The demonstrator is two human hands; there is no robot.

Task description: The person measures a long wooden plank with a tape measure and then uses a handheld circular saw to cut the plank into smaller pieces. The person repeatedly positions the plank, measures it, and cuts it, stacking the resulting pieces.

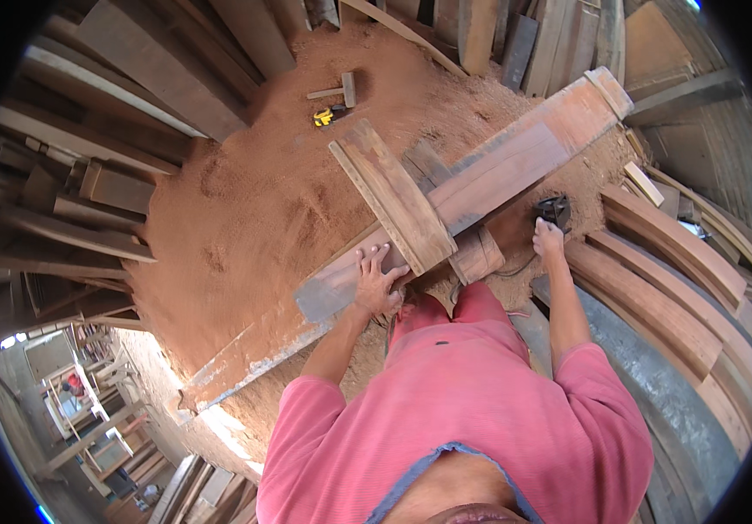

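My left hand lies flat on the long plank, with the fingers spread out, not pinching. It sits just beside the near end of the short board. I think I lean on the plank there so it won't slide or rock. My thumb side is hard to see, so I can't tell if it touches the short board too.

My right hand is curled around the black tool, out to my right, just past the near edge of the long plank. My fingers look closed on its handle, likely so it can't tip or slip. I can't tell if the tool is on or what its bottom rests on.

The long plank runs on a slant in front of me, from low on my left to high on my right. The short board lies across it, with its far end out over the sawdust. A wood block pokes out from under the plank on my side. Maybe it is there to hold the plank up off the dust.

Farther off, the square and the yellow tape lie near each other on the sawdust, perhaps put there to be out of the way.
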